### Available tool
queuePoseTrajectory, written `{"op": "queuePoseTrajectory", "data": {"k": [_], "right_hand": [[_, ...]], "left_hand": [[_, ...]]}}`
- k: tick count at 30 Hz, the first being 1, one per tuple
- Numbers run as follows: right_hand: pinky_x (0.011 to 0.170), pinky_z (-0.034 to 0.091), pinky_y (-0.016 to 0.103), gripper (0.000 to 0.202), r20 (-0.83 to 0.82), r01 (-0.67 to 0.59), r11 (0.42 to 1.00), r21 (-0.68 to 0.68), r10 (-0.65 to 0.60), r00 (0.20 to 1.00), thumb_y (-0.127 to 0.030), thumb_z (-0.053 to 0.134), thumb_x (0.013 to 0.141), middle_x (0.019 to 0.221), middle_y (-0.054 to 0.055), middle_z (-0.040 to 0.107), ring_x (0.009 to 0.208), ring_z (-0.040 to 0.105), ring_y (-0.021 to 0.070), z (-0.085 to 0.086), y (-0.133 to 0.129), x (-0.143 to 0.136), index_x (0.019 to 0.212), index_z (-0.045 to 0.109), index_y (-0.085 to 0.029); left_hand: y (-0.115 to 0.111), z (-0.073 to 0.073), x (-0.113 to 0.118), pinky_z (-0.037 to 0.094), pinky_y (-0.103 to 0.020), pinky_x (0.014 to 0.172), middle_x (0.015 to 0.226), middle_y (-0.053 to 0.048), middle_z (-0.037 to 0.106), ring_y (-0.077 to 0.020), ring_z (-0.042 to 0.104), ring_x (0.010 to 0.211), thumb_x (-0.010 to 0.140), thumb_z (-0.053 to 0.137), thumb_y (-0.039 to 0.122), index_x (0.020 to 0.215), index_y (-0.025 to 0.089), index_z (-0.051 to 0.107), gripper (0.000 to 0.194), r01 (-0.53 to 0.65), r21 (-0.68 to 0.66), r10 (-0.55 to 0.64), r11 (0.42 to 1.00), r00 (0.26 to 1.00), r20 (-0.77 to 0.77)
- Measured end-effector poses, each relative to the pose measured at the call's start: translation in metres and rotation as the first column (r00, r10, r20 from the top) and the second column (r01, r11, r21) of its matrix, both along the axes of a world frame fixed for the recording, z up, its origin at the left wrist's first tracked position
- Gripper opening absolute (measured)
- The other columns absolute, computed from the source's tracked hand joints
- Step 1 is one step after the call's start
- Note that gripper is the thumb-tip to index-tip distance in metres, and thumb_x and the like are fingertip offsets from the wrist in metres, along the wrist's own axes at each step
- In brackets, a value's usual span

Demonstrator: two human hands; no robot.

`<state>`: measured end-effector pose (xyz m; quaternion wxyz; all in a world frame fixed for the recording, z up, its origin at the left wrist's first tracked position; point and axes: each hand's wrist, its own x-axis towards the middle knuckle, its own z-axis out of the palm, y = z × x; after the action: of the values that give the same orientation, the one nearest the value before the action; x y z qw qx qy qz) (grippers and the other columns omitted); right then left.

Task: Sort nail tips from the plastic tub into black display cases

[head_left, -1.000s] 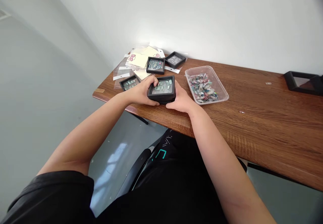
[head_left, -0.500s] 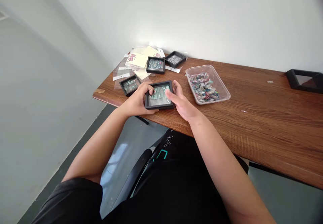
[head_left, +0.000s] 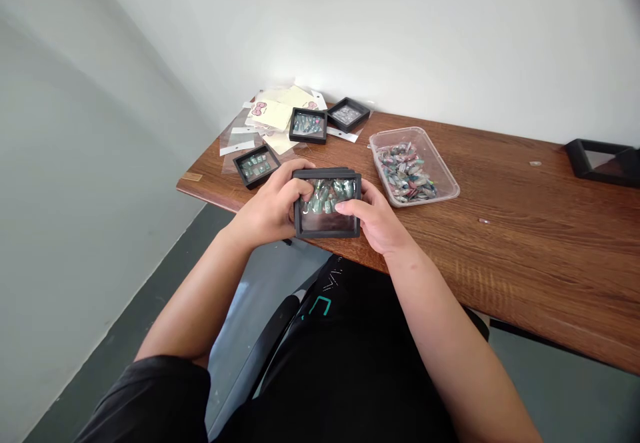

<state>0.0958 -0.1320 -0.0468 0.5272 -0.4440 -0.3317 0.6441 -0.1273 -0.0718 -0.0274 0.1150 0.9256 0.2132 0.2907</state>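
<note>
Between my two hands is a black display frame (head_left: 326, 223) with a clear film window, holding several green press-on nails in its upper part. It is tilted up toward me over the table's front edge, and a second dark edge shows just behind its top. My left hand (head_left: 273, 206) grips the left side, thumb bent onto the film. On the right side, my right hand (head_left: 380, 220) has its thumb lying across the window near the nails, its other fingers partly hidden behind the frame.
Beyond my left hand lies a black frame with green nails (head_left: 257, 165). Farther back are two more frames (head_left: 309, 125), (head_left: 349, 114) beside cream cards (head_left: 273, 114) and clear bags (head_left: 235, 138). A clear plastic tub (head_left: 440, 175) of loose nails stands right. Another black frame (head_left: 603, 162) lies far right.
The held frame has come nearer to me and slightly right, and is tipped up more. My right hand has closed in on its right side.
</note>
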Motion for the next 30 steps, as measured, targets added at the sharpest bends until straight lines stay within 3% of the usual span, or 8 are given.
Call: {"op": "queuePoseTrajectory", "data": {"k": [6, 9, 12, 19, 22, 25, 27, 30], "right_hand": [[0.082, 0.053, 0.034, 0.048, 0.05, 0.124, 0.992, -0.038, -0.122, 0.991, -0.038, 0.087, 0.058, 0.097, -0.001, 0.07, 0.09, 0.064, 0.0177, -0.009, 0.02, 0.0, 0.098, 0.063, -0.025], [0.075, 0.05, 0.031, 0.036, 0.09, 0.122, 0.988, -0.099, -0.113, 0.989, -0.044, 0.084, 0.072, 0.088, -0.001, 0.065, 0.08, 0.059, 0.0144, -0.01, 0.033, 0.004, 0.089, 0.062, -0.021], [0.073, 0.05, 0.03, 0.03, 0.115, 0.1, 0.982, -0.159, -0.082, 0.99, -0.046, 0.076, 0.086, 0.085, 0.0, 0.063, 0.076, 0.057, 0.0136, -0.008, 0.041, 0.007, 0.091, 0.063, -0.019], [0.066, 0.045, 0.032, 0.026, 0.126, 0.084, 0.978, -0.191, -0.06, 0.99, -0.043, 0.074, 0.065, 0.073, -0.002, 0.061, 0.072, 0.056, 0.0169, -0.003, 0.047, 0.008, 0.079, 0.063, -0.024], [0.066, 0.048, 0.033, 0.03, 0.118, 0.086, 0.977, -0.194, -0.064, 0.991, -0.045, 0.075, 0.062, 0.077, -0.001, 0.064, 0.074, 0.058, 0.0175, -0.003, 0.048, 0.011, 0.081, 0.063, -0.025], [0.071, 0.053, 0.037, 0.035, 0.113, 0.065, 0.984, -0.169, -0.047, 0.992, -0.046, 0.078, 0.062, 0.078, -0.001, 0.065, 0.078, 0.062, 0.0199, -0.006, 0.049, 0.014, 0.085, 0.063, -0.026], [0.075, 0.056, 0.04, 0.038, 0.109, 0.04, 0.99, -0.135, -0.025, 0.994, -0.049, 0.079, 0.063, 0.078, 0.0, 0.066, 0.081, 0.064, 0.022, -0.008, 0.051, 0.013, 0.089, 0.064, -0.026], [0.08, 0.059, 0.043, 0.041, 0.103, 0.005, 0.997, -0.078, 0.003, 0.995, -0.054, 0.08, 0.064, 0.079, 0.0, 0.067, 0.086, 0.067, 0.0237, -0.009, 0.055, 0.009, 0.092, 0.065, -0.027]], "left_hand": [[0.029, -0.02, 0.008, 0.053, -0.054, 0.116, 0.146, -0.018, 0.048, -0.034, 0.05, 0.146, 0.078, 0.087, 0.026, 0.116, 0.028, 0.041, 0.06, 0.067, -0.058, -0.065, 0.996, 0.997, 0.034], [0.043, -0.031, 0.011, 0.048, -0.058, 0.123, 0.151, -0.019, 0.045, -0.037, 0.045, 0.152, 0.073, 0.093, 0.033, 0.138, 0.028, 0.039, 0.085, 0.102, -0.123, -0.098, 0.987, 0.994, 0.04], [0.05, -0.035, 0.011, 0.038, -0.061, 0.132, 0.164, -0.02, 0.036, -0.0396, 0.038, 0.159, 0.072, 0.095, 0.04, 0.162, 0.03, 0.022, 0.117, 0.128, -0.173, -0.123, 0.977, 0.992, 0.039], [0.043, -0.028, -0.001, 0.022, -0.066, 0.139, 0.182, -0.015, 0.012, -0.0442, 0.014, 0.169, 0.07, 0.095, 0.062, 0.173, 0.036, 0.002, 0.141, 0.136, -0.23, -0.131, 0.964, 0.991, 0.036], [0.041, -0.015, -0.029, 0.03, -0.063, 0.138, 0.184, -0.011, 0.013, -0.042, 0.023, 0.168, 0.07, 0.093, 0.068, 0.173, 0.036, 0.008, 0.138, 0.026, -0.267, -0.016, 0.963, 0.999, 0.039], [0.051, -0.012, -0.07, 0.033, -0.064, 0.137, 0.176, -0.007, 0.036, -0.0383, 0.036, 0.162, 0.083, 0.082, 0.07, 0.167, 0.032, 0.031, 0.106, -0.228, -0.28, 0.255, 0.933, 0.965, 0.062], [0.063, -0.02, -0.094, 0.026, -0.073, 0.135, 0.173, -0.009, 0.041, -0.0429, 0.033, 0.162, 0.085, 0.079, 0.071, 0.165, 0.027, 0.036, 0.101, -0.394, -0.281, 0.424, 0.875, 0.904, 0.054], [0.079, -0.04, -0.114, 0.027, -0.081, 0.129, 0.163, -0.019, 0.052, -0.0506, 0.042, 0.155, 0.078, 0.082, 0.075, 0.159, 0.019, 0.047, 0.104, -0.539, -0.295, 0.553, 0.789, 0.832, -0.042]]}}
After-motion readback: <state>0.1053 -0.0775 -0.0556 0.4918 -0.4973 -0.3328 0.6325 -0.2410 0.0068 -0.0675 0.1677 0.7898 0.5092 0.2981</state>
